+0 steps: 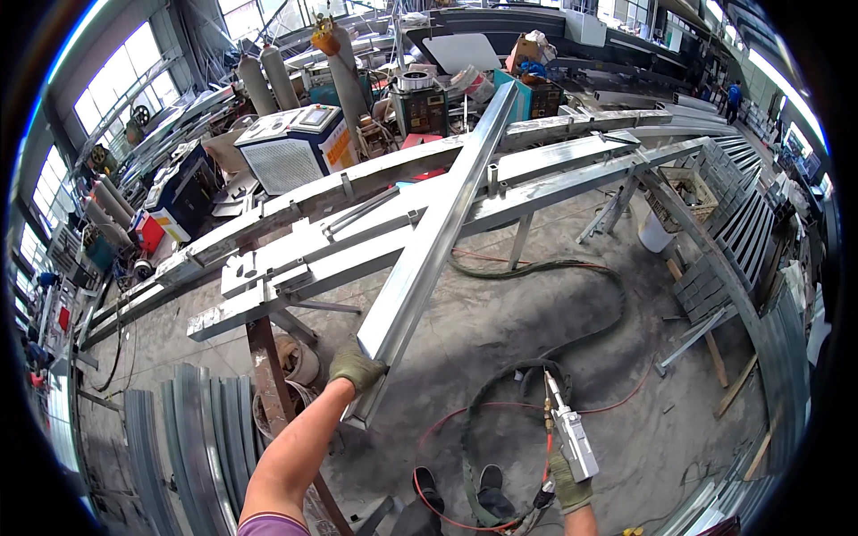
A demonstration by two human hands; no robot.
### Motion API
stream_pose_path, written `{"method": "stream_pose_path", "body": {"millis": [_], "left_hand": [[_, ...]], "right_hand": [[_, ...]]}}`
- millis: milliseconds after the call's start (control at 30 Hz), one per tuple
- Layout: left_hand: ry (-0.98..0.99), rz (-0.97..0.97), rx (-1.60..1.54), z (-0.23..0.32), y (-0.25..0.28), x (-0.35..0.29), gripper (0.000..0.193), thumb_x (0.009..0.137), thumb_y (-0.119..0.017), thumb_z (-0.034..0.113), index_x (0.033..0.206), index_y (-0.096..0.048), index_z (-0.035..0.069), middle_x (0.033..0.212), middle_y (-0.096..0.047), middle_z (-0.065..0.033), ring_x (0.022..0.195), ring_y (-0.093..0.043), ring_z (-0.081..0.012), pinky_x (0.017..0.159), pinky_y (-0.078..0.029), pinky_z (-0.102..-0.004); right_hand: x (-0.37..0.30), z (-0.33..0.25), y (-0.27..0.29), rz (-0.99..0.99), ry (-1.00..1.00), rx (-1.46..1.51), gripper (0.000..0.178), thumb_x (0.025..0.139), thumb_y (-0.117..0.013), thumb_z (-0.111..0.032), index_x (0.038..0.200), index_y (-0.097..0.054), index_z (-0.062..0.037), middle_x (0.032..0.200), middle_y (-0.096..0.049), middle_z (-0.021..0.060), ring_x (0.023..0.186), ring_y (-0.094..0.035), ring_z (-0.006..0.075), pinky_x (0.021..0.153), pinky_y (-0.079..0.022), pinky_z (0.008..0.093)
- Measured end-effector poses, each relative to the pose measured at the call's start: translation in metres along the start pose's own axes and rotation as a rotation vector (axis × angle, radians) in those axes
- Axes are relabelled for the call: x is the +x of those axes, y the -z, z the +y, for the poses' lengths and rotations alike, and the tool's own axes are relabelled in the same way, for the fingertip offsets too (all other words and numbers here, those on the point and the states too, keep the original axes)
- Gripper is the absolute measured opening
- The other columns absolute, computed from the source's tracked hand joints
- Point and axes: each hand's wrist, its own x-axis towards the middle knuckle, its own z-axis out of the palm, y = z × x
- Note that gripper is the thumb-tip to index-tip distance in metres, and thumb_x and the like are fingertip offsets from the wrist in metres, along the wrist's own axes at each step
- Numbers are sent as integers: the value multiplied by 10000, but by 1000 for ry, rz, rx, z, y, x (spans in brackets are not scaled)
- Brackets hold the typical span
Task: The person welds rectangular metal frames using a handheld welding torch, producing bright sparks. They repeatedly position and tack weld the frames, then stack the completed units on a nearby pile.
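Note:
My left hand (357, 367) wears an olive work glove and is closed around the near end of a long silvery metal beam (425, 235). The beam slants away from me across a pair of horizontal metal rails (349, 265), its far end raised toward the back. Low on the right, my right hand (569, 482), also gloved, is wrapped around the rear of a white welding gun (574, 438). Its narrow nozzle points up and away, well apart from the beam. A red-orange line and a thick dark hose (617, 308) run from it over the floor. The palm sides of both hands are hidden.
A rusty support post (268, 366) and buckets (297, 359) stand under the rails at left. Sheet-metal strips (183, 438) lie at lower left. A plastic crate (686, 198) is at right, with stacked bars beyond. White-and-blue machines (290, 147) and gas cylinders (279, 79) stand behind. A distant person (734, 100) is at far right.

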Motion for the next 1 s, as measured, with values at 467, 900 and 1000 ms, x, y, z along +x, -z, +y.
{"method": "stream_pose_path", "body": {"millis": [467, 900, 1000], "left_hand": [[37, -349, -121, -67, -19, 46, 1054, 672, -888, 719, 1334, -634, -60, 1039, -744, -183, 890, -745, -312, 777, -606, -440], [-69, -320, 322, 18, 19, 15, 805, 823, -779, 698, 1159, -773, -33, 1076, -772, -261, 1043, -750, -389, 914, -576, -461], [-57, -259, 388, 26, 33, 10, 691, 861, -779, 619, 1172, -760, 2, 1104, -776, -240, 1045, -758, -371, 899, -589, -471]], "right_hand": [[-15, -2, -23, -48, 12, -98, 249, 1041, -681, -278, 1139, -687, -50, 854, -637, 1, 736, -586, 128, 650, -494, 299], [-34, 12, -10, -184, -15, -207, 304, 1023, -711, -231, 1248, -674, -29, 1012, -638, 30, 853, -573, 131, 744, -505, 317], [-31, -4, -22, -225, 30, -182, 313, 1016, -722, -218, 1259, -669, -27, 1040, -647, 38, 864, -582, 136, 753, -510, 318]]}}
